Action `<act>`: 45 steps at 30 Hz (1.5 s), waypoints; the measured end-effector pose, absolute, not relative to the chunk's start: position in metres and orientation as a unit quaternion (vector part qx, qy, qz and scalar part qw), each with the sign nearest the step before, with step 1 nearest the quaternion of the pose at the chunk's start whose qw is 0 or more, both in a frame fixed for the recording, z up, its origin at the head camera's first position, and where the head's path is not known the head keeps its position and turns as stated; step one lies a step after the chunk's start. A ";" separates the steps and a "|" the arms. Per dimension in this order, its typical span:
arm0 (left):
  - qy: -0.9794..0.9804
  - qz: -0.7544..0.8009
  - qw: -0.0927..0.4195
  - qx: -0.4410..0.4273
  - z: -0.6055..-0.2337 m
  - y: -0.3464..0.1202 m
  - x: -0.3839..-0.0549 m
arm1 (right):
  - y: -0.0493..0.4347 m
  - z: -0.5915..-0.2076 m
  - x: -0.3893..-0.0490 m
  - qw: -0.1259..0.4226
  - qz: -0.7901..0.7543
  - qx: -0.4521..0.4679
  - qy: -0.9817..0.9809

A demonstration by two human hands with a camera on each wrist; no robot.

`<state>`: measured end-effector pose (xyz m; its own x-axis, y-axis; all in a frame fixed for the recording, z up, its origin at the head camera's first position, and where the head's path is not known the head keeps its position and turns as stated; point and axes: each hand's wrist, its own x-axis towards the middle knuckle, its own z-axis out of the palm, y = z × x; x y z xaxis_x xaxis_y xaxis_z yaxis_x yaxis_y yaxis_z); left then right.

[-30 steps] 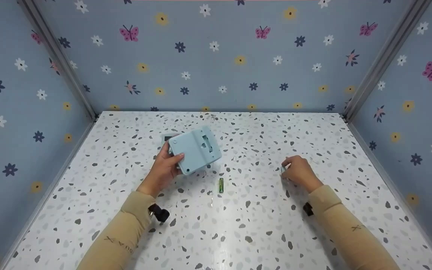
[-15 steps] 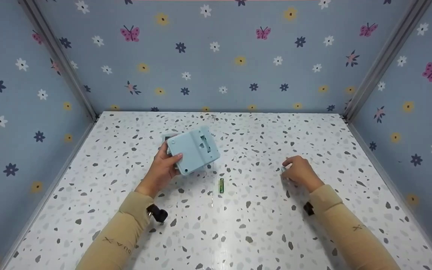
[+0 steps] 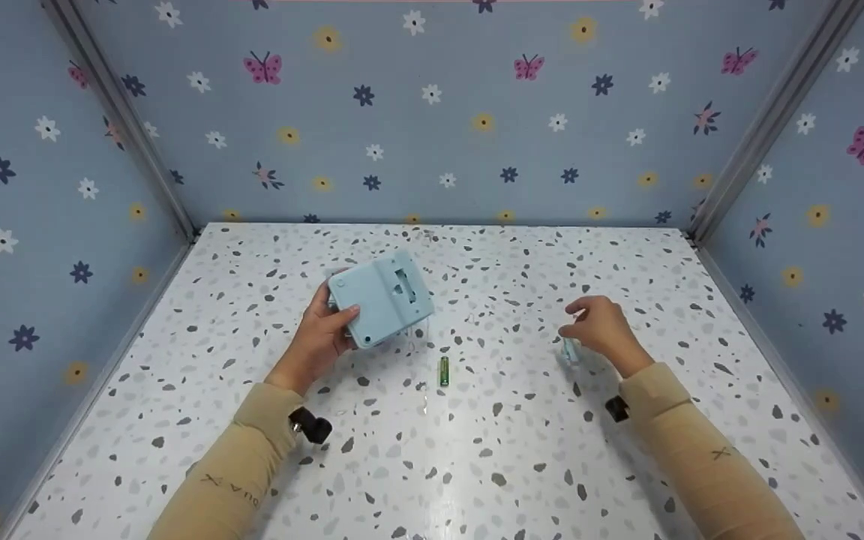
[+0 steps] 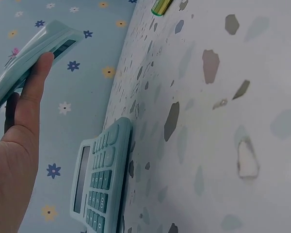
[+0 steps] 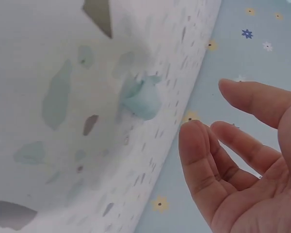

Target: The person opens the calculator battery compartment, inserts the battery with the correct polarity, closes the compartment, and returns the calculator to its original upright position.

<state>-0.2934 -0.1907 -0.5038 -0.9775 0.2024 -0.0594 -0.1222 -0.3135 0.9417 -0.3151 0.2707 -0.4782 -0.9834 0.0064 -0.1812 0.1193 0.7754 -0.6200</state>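
Note:
My left hand (image 3: 316,337) grips a light blue calculator (image 3: 376,304) by its edge, with its underside facing up. An open battery slot (image 3: 405,285) shows near its far end; whether a cell sits inside is hard to tell. Over the table on the right, my right hand (image 3: 603,334) has parted fingers and holds nothing. Just below those fingertips lies a small light blue piece, apparently the battery cover (image 3: 569,351), also in the right wrist view, blurred and apart from the hand. One green battery (image 3: 444,371) rests between the hands.
A second light blue calculator (image 4: 104,179) lies keys up on the table, mostly hidden behind the held one in the head view. The speckled white table (image 3: 507,465) is bounded by patterned blue walls (image 3: 447,150) at the back and sides.
My right hand has let go of the small light blue piece and risen slightly away from it. The held calculator has shifted slightly left; the battery has stayed put.

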 end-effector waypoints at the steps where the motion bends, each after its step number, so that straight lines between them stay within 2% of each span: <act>1: 0.577 0.809 0.100 0.037 -0.504 -0.191 -0.293 | 0.270 -0.477 -0.315 0.078 -0.335 0.028 0.939; 18: 0.573 0.812 0.099 0.037 -0.504 -0.194 -0.293 | 0.244 -0.465 -0.304 0.029 -0.349 -0.035 0.936; 45: 0.572 0.814 0.092 0.038 -0.498 -0.196 -0.294 | 0.198 -0.463 -0.303 0.038 -0.367 -0.057 0.928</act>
